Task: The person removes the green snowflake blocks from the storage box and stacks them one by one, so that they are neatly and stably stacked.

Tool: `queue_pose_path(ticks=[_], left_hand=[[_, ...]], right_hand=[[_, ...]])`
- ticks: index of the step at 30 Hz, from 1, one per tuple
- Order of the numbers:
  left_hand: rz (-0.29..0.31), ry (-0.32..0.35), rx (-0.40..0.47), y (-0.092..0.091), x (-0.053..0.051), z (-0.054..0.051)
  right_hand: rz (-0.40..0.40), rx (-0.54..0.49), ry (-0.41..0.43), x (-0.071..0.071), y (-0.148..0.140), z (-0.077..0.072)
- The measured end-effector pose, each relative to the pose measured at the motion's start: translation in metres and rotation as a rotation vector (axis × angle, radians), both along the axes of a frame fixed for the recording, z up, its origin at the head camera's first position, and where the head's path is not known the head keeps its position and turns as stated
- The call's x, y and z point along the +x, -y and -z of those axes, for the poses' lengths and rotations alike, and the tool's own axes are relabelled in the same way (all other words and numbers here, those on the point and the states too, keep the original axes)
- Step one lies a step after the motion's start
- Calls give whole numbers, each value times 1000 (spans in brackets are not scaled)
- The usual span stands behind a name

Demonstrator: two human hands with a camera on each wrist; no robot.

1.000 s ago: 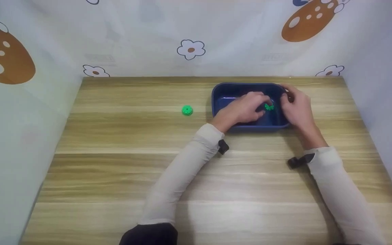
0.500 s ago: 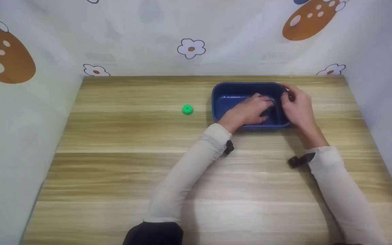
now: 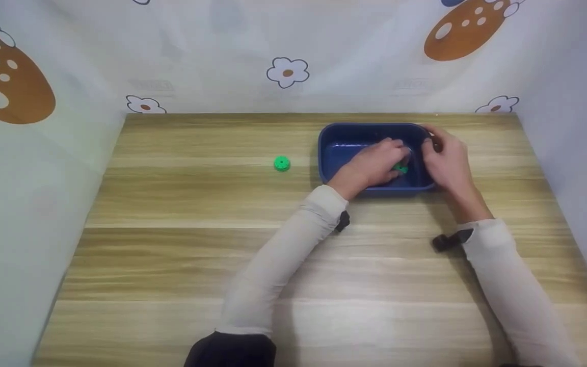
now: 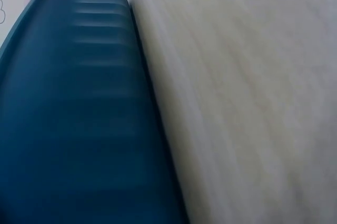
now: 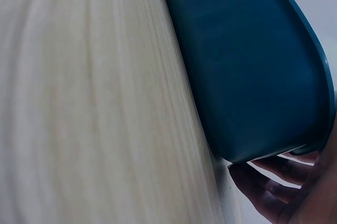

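In the head view my left hand (image 3: 377,162) reaches down into a blue plastic tub (image 3: 352,189). Its fingers and thumb curl around a small green notched disc (image 3: 401,168), partly hidden by the fingers. My right hand (image 3: 447,160) grips the tub's right end, thumb over the rim and fingers outside. In the right wrist view those fingers (image 5: 266,195) press against the tub's end wall. The left wrist view shows only the tub's outer side (image 4: 79,108), with the left hand out of sight.
A green round notched piece (image 3: 282,163) lies on the wooden table (image 3: 171,204), left of the tub. Patterned white sheets (image 3: 212,61) rise along the table's back and sides. A small black camera is strapped at each wrist.
My left hand has shifted slightly right inside the tub. The green disc, first seen by the fingertips and then covered, now shows between fingers and thumb. My right hand keeps its grip.
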State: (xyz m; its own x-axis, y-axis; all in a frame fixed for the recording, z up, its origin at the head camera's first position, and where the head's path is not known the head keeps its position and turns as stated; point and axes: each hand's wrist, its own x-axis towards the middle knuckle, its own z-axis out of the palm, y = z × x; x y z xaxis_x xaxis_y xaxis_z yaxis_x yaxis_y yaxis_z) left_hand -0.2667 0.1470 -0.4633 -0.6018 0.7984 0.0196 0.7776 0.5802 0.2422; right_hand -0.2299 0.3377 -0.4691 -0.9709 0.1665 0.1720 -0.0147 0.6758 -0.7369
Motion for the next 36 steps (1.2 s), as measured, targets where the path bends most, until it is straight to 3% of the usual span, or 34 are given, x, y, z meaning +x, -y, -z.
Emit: queue_pose_path(ticks=[10,19,30,36], left_hand=[[-27,-2,-46,0,2,-1],[-17,-102,-110,-3,5,-3],[-18,-140,-99,-3,8,-4],[-18,-199,-52,-2,10,-8]], right_hand=[[-7,2,17,0,0,-1],[1,-7,-12,0,0,0],[1,-15,6,1,1,-1],[-6,-6,18,1,1,-1]])
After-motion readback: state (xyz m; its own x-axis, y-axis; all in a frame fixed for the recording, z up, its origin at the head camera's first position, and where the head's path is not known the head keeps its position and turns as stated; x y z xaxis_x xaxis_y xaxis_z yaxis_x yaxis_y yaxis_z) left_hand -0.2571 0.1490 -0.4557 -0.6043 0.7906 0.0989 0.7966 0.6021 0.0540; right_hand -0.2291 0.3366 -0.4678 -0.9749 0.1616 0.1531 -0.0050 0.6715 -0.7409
